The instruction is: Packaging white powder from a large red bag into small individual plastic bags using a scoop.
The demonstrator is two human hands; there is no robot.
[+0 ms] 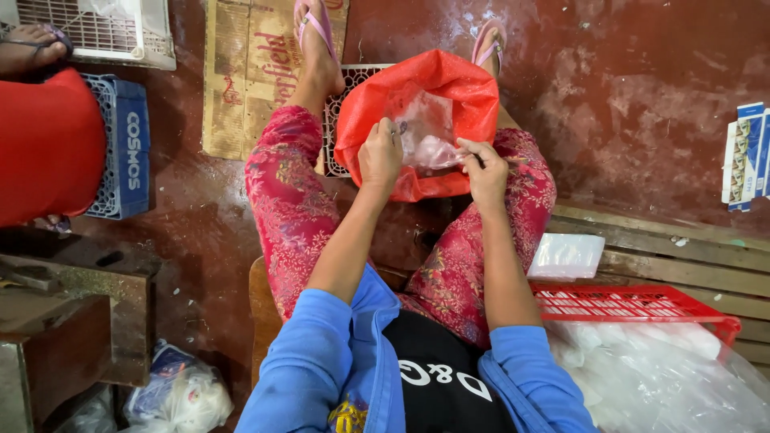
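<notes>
Nearest, at the lower right, a red crate (634,305) holds a heap of clear plastic bags (666,377); it sits on a wooden pallet (682,261), with a flat clear packet (566,255) just beyond it on the slats. At the lower left a knotted clear bag (184,397) with white and blue contents lies on the floor beside dark wooden blocks (56,337).

Between the knees, the left hand (379,156) and the right hand (484,170) each pinch the near rim of a red bag (417,104), fingers pressed together on the plastic and holding its mouth open. Inside it lies a clear bag (425,132), crumpled and pale. The red bag rests over a white grid crate (341,104) in front of the seated person, between their sandalled feet.

Further out on the left a blue crate (128,156) with white lettering on its side stands by another person's red garment (48,144). Beyond it are a flattened brown cardboard sheet (249,72) with red print and a white basket (104,32). At the far right edge stand slim white and blue cartons (747,156).

The floor (626,88) is dark red concrete, worn and blotched with pale scuffs.
</notes>
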